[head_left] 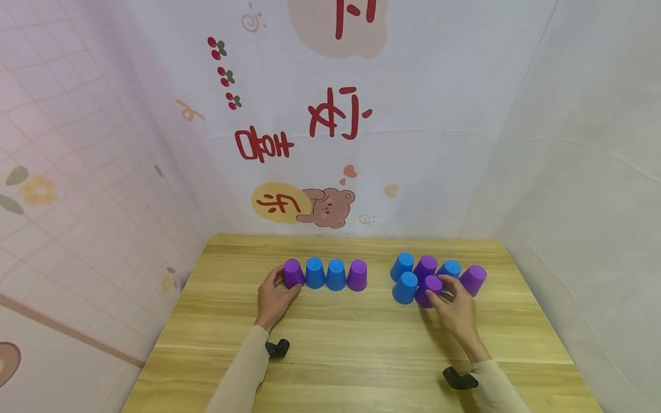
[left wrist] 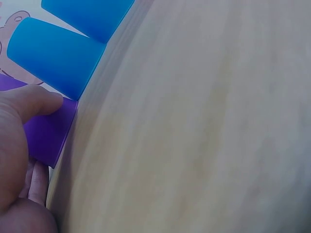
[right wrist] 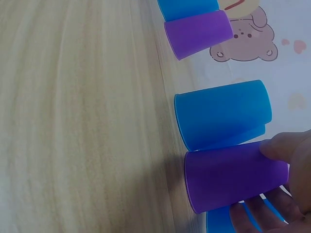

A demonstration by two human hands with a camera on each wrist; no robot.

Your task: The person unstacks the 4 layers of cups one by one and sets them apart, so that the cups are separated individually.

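In the head view my left hand grips the purple cup at the left end of a row of upside-down cups. Its thumb lies across the cup's near side in the left wrist view, with fingers behind. Two blue cups and another purple cup continue that row. My right hand holds a purple cup between thumb and fingers, at the front of the right-hand group. Directly left of it stands a blue cup, close against it in the right wrist view.
Behind the right hand's cup stand a blue cup, a purple cup, another blue cup and a purple cup. The wooden table meets a printed cloth wall at the back. Cloth also hangs at both sides.
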